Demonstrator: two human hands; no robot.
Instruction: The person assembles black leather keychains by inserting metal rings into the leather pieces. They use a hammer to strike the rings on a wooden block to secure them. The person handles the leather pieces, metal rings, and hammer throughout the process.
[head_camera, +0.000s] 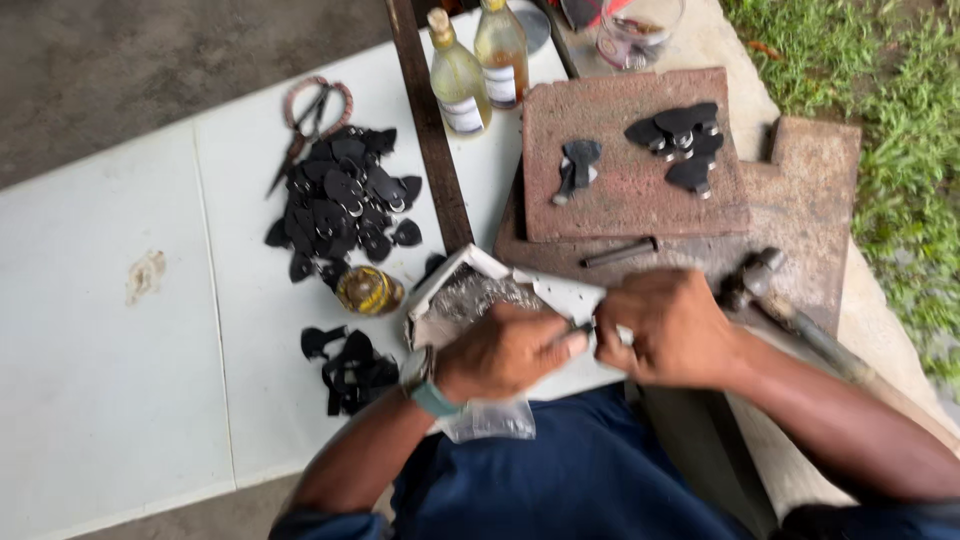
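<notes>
My left hand (505, 350) and my right hand (668, 325) meet in front of me, pinching a small dark piece (583, 326) between their fingertips. They hover over an open white box (455, 290) of small silvery metal parts. A clear plastic bag (490, 420) lies under my left wrist. A hammer (770, 295) rests just right of my right hand on a flat stone (810, 190).
A reddish stone block (630, 190) carries black leather pieces with rings (680, 140) and a metal punch (620, 252) at its near edge. On the white boards lie piles of black leather pieces (345, 200), scissors (305, 125), a small round tin (368, 290), two bottles (458, 75). Grass (890, 120) borders the right.
</notes>
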